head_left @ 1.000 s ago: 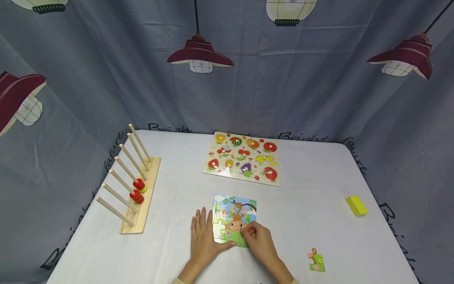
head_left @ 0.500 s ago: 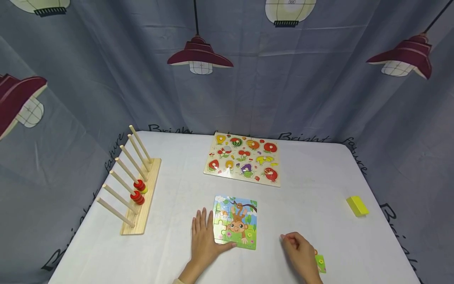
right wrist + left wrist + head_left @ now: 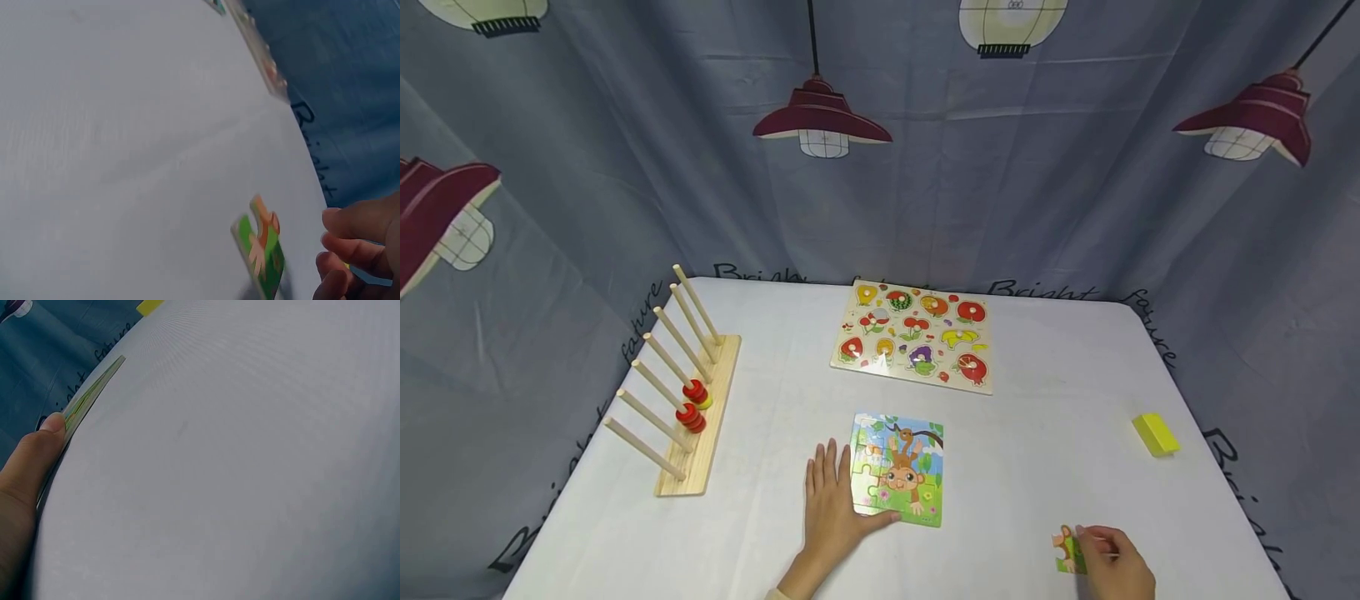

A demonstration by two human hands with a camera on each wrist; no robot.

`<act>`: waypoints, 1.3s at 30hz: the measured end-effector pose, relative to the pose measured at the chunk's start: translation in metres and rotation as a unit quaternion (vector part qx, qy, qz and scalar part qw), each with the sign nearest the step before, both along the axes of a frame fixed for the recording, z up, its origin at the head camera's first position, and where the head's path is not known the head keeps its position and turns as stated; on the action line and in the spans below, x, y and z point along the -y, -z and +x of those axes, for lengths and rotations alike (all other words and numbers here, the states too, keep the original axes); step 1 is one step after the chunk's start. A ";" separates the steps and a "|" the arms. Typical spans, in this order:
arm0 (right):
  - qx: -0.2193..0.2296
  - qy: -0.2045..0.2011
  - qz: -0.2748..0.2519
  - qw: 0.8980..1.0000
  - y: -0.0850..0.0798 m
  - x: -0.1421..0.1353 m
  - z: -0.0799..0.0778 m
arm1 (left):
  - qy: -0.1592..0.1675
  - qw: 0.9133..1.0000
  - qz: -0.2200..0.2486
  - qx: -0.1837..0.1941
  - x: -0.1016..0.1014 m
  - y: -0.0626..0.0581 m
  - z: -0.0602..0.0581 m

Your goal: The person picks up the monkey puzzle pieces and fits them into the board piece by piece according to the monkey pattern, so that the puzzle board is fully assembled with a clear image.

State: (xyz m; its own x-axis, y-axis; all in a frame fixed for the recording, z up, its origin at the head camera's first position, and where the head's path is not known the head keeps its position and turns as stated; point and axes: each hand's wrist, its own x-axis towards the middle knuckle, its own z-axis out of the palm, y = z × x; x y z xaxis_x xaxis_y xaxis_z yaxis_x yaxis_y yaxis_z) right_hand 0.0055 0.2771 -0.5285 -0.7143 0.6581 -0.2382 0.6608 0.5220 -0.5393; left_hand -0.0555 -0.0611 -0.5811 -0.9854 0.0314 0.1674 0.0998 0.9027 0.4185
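Note:
In the head view a monkey jigsaw puzzle [image 3: 898, 454] lies flat near the table's front. My left hand [image 3: 832, 514] rests at its left side with fingers straight, thumb along the lower edge; the left wrist view shows this thumb against the puzzle's edge [image 3: 94, 397]. To the right lies a loose puzzle piece [image 3: 1066, 552] with a monkey part and green ground. My right hand [image 3: 1116, 562] hovers at that piece, fingers loosely bent, partly covering it from the head camera. In the right wrist view a gap shows between the fingertips [image 3: 331, 219] and the piece [image 3: 259, 250].
A wooden fruit puzzle board [image 3: 913, 336] lies at the back middle. On the left stands a peg rack [image 3: 718, 400] with red and yellow rings [image 3: 691, 417]. A yellow block [image 3: 1156, 435] is at the right, near the table's edge. A grey curtain surrounds the table.
My right hand has left the monkey puzzle and moved right to the loose piece, uncovering the puzzle's lower right corner. My left hand stays in place.

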 end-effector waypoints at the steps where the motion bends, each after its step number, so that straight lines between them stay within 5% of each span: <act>1: 0.008 0.006 -0.003 1.000 0.001 -0.002 0.002 | 0.000 1.000 0.000 0.000 0.000 0.000 0.000; 12: 0.039 0.020 -0.031 0.999 0.009 -0.009 0.007 | 0.002 1.000 0.002 0.006 0.000 0.001 0.000; 22: 0.055 -0.097 -0.018 0.994 0.004 -0.010 0.002 | 0.001 1.000 0.001 0.010 0.000 0.001 0.000; 39: 0.096 -0.126 -0.061 0.985 0.002 -0.010 -0.005 | 0.002 1.000 0.009 0.004 0.000 0.001 0.000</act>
